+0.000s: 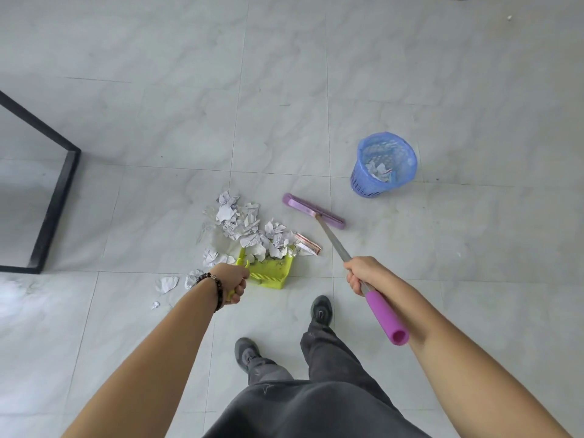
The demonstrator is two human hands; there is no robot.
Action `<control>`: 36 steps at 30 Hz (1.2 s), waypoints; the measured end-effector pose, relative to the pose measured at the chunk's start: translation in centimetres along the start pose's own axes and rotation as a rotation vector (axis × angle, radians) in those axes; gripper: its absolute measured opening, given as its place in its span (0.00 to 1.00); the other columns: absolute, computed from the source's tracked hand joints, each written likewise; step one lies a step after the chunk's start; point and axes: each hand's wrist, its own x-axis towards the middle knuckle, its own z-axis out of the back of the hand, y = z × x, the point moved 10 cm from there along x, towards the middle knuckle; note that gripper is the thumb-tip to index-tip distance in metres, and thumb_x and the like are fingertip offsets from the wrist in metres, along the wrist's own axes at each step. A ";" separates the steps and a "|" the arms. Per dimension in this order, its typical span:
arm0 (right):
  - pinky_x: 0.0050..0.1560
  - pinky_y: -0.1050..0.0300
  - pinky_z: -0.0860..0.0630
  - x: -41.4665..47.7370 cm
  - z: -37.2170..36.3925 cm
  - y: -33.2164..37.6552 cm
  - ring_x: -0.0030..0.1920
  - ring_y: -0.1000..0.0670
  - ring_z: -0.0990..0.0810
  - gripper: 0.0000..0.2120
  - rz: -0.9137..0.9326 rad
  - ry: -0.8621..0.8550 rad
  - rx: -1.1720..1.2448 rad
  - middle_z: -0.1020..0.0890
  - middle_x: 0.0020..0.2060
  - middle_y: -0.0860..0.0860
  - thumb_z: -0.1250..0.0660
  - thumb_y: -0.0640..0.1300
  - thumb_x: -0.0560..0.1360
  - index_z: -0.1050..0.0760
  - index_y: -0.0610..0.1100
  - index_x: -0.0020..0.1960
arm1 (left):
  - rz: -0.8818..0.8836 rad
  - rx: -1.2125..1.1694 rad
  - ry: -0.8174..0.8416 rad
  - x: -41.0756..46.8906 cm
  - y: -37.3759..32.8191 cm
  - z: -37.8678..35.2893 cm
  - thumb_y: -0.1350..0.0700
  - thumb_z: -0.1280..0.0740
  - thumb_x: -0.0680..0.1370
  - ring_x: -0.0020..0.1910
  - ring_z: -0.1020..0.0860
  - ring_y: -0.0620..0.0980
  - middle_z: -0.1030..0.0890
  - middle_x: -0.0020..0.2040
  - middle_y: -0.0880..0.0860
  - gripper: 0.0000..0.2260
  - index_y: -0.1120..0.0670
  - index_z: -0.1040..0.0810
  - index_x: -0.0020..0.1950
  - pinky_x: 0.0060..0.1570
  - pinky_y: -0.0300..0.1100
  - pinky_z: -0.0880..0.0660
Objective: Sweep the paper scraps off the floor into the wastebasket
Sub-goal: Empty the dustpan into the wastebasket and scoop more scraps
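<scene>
Currently: left hand (232,281) curled round green dustpan (274,268) handle | right hand (363,275) grips purple broom (313,211) shaft | paper scraps (249,227) piled at dustpan mouth | blue wastebasket (363,181) stands beyond broom head, apart.

Both forearms bare, stretched fwd & down. L hand (234,281) is a fist, back of hand up, fingers curled round the dustpan handle (242,263), which pokes out ahead of and behind the fist; beaded bracelet (215,289) on the L wrist just behind it. R hand (363,275) wraps the broom pole (335,245), w/ the purple grip (385,317) jutting out behind it beside the forearm. Hands well apart. R foot (321,311) ahead of L foot (248,354).
</scene>
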 end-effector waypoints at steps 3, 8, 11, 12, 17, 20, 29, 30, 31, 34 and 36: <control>0.15 0.68 0.39 0.7 -0.4 -0.3 0.13 0.55 0.36 0.16 -0.014 0.019 0.049 0.33 0.18 0.49 0.43 0.37 0.80 0.35 0.41 0.33 | 0.010 0.084 0.010 -0.6 0.8 1.1 0.64 0.39 0.78 0.15 0.37 0.45 0.32 0.30 0.54 0.07 0.57 0.31 0.41 0.19 0.29 0.42; 0.21 0.61 0.32 0.1 -3.2 -0.2 0.19 0.52 0.31 0.16 0.065 0.045 0.040 0.30 0.25 0.46 0.44 0.37 0.79 0.34 0.40 0.32 | 0.029 0.260 -0.005 -1.2 2.0 2.5 0.65 0.38 0.77 0.18 0.38 0.46 0.32 0.29 0.54 0.07 0.58 0.30 0.40 0.21 0.30 0.42; 0.19 0.61 0.32 -1.4 -5.0 -0.1 0.17 0.53 0.32 0.15 0.063 0.108 0.130 0.30 0.19 0.48 0.44 0.37 0.79 0.35 0.41 0.33 | 0.017 0.263 -0.009 -0.9 2.0 2.2 0.65 0.38 0.77 0.19 0.38 0.47 0.32 0.29 0.54 0.06 0.58 0.30 0.40 0.22 0.31 0.42; 0.17 0.63 0.34 -1.8 -5.5 -0.2 0.15 0.54 0.33 0.17 0.031 0.157 0.192 0.31 0.16 0.49 0.45 0.37 0.80 0.36 0.41 0.32 | 0.011 0.260 -0.007 -0.7 1.9 1.9 0.65 0.38 0.77 0.20 0.38 0.48 0.32 0.29 0.54 0.06 0.59 0.30 0.40 0.23 0.32 0.42; 0.12 0.67 0.38 -4.6 -6.0 0.3 0.14 0.58 0.36 0.20 -0.214 0.385 0.619 0.35 0.18 0.52 0.44 0.42 0.82 0.36 0.44 0.31 | -0.017 0.241 -0.004 0.0 1.0 0.2 0.66 0.38 0.76 0.20 0.37 0.48 0.32 0.29 0.55 0.05 0.59 0.32 0.41 0.22 0.32 0.42; 0.13 0.69 0.38 -5.5 -4.7 1.5 0.14 0.58 0.36 0.19 -0.224 0.412 0.666 0.35 0.19 0.52 0.43 0.42 0.83 0.36 0.44 0.32 | -0.019 0.217 -0.004 0.2 1.1 0.1 0.66 0.38 0.76 0.20 0.37 0.48 0.32 0.29 0.55 0.05 0.59 0.32 0.43 0.22 0.32 0.42; 0.14 0.68 0.39 -3.2 -5.7 5.0 0.14 0.57 0.36 0.17 -0.032 0.208 0.142 0.33 0.19 0.52 0.45 0.40 0.81 0.37 0.44 0.33 | -0.014 0.167 -0.036 -0.1 2.6 1.8 0.64 0.36 0.75 0.22 0.37 0.48 0.30 0.30 0.55 0.03 0.60 0.31 0.46 0.23 0.33 0.41; 0.17 0.66 0.36 -2.1 -5.8 5.7 0.16 0.55 0.34 0.15 0.052 0.133 -0.005 0.32 0.21 0.50 0.44 0.39 0.80 0.36 0.43 0.34 | -0.017 0.164 -0.042 -0.1 2.5 1.8 0.64 0.36 0.75 0.22 0.36 0.49 0.30 0.30 0.55 0.04 0.60 0.31 0.46 0.23 0.33 0.41; 0.21 0.63 0.33 -1.2 -5.9 6.3 0.20 0.52 0.31 0.14 0.132 0.066 -0.137 0.29 0.23 0.48 0.42 0.39 0.78 0.34 0.42 0.34 | -0.018 0.158 -0.047 0.0 2.4 1.7 0.64 0.36 0.75 0.22 0.37 0.49 0.30 0.30 0.55 0.04 0.60 0.31 0.46 0.23 0.33 0.41; 0.33 0.54 0.26 0.1 -7.4 5.8 0.29 0.44 0.26 0.09 0.209 -0.001 -0.418 0.24 0.26 0.43 0.42 0.38 0.72 0.26 0.38 0.37 | -0.010 0.140 -0.051 0.1 2.2 1.3 0.64 0.37 0.75 0.23 0.37 0.49 0.30 0.31 0.55 0.04 0.59 0.32 0.45 0.23 0.33 0.41; 0.33 0.51 0.23 0.1 -8.3 4.3 0.30 0.42 0.24 0.13 0.192 0.012 -0.566 0.22 0.26 0.41 0.45 0.36 0.70 0.24 0.33 0.46 | -0.009 0.131 -0.059 0.2 2.1 1.4 0.64 0.36 0.75 0.24 0.37 0.49 0.31 0.31 0.55 0.05 0.58 0.33 0.46 0.23 0.34 0.42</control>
